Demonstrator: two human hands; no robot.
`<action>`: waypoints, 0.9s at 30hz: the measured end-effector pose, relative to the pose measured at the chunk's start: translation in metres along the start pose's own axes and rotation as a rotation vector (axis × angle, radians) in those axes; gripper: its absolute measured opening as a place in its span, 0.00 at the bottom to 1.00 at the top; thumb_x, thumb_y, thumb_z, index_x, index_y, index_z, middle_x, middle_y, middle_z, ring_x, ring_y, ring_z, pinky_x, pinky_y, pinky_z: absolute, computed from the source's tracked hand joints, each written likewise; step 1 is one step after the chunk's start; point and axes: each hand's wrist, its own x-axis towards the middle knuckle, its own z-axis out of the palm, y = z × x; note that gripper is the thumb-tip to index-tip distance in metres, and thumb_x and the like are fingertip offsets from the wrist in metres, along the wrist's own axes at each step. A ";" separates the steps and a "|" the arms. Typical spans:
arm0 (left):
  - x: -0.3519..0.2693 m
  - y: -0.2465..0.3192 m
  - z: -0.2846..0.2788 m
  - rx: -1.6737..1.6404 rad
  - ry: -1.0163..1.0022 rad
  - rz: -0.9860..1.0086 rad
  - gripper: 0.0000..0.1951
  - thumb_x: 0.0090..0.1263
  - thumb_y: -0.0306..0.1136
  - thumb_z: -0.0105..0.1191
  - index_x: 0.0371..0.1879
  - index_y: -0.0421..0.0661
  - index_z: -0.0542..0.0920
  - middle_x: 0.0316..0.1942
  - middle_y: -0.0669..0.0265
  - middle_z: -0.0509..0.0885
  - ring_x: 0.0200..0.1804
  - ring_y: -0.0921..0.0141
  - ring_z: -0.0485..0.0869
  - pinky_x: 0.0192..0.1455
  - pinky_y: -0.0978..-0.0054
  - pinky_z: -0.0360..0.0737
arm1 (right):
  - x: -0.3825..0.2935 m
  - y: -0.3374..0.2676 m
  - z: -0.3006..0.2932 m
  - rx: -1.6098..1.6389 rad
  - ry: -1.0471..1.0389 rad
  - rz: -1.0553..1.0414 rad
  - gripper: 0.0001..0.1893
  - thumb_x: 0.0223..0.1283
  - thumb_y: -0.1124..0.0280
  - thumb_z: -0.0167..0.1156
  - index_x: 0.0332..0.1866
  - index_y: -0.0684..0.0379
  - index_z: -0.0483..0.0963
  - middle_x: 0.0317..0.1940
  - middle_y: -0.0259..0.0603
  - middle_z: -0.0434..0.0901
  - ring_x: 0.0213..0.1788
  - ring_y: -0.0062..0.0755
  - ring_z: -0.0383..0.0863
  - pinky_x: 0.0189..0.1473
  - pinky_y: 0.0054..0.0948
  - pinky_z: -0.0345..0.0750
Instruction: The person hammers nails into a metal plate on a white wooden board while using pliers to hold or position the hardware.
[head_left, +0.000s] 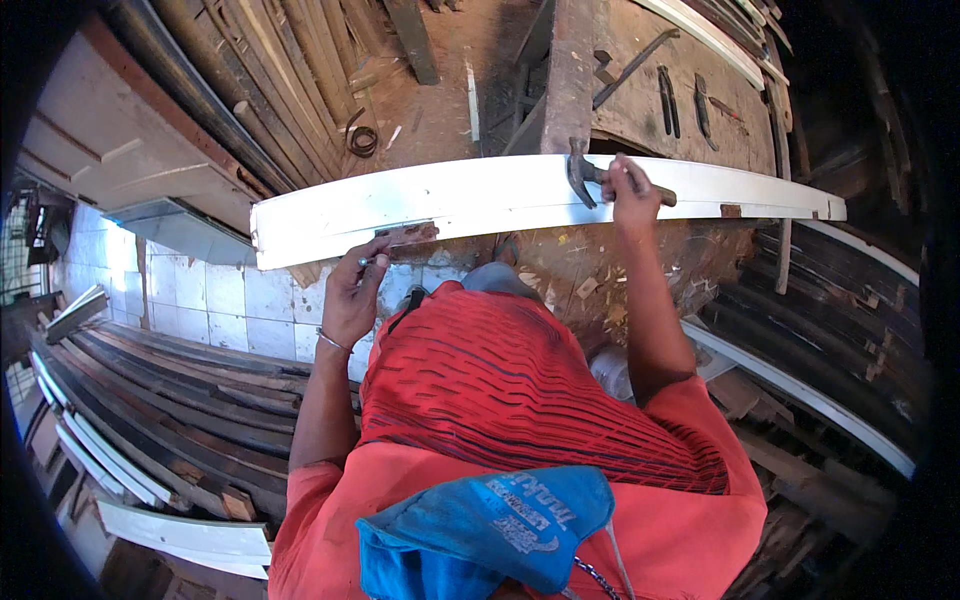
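A long white-painted board (495, 187) lies crosswise in front of me, with bare brown recesses in its near edge. My right hand (631, 191) grips the wooden handle of a claw hammer (581, 174) over the board's right half; the metal head points left. My left hand (360, 281) is at the near edge, left of the middle, its fingertips beside a brown recess (409, 234). Thumb and fingers are close together there; whether something small is between them I cannot tell.
Beyond the board on the right, a wooden workbench (637, 90) bears pliers (667, 101), another hand tool (703, 111) and a metal bar (637, 67). Timber planks (300, 82) lean at the upper left. Stacked planks (187, 420) lie at the lower left, and dark boards (825, 292) at the right.
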 end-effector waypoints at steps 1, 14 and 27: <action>-0.005 -0.001 -0.004 -0.025 0.019 -0.043 0.14 0.80 0.30 0.54 0.60 0.40 0.82 0.50 0.62 0.88 0.50 0.73 0.85 0.56 0.76 0.79 | -0.006 0.010 -0.004 -0.221 0.022 -0.169 0.24 0.67 0.63 0.67 0.63 0.67 0.76 0.42 0.49 0.86 0.37 0.36 0.84 0.44 0.33 0.79; -0.025 -0.007 -0.033 -0.432 0.296 -0.098 0.18 0.81 0.32 0.53 0.63 0.35 0.77 0.47 0.61 0.85 0.48 0.72 0.86 0.54 0.74 0.83 | 0.017 0.024 -0.037 -1.423 -0.040 -0.316 0.27 0.57 0.57 0.66 0.64 0.47 0.78 0.61 0.43 0.81 0.69 0.48 0.73 0.68 0.56 0.68; 0.021 -0.024 0.009 -0.544 0.233 -0.055 0.11 0.78 0.29 0.58 0.53 0.37 0.82 0.42 0.67 0.86 0.46 0.76 0.85 0.50 0.79 0.82 | -0.047 0.014 -0.007 -0.618 -0.050 0.037 0.26 0.72 0.51 0.60 0.51 0.70 0.80 0.35 0.47 0.85 0.40 0.37 0.84 0.45 0.35 0.78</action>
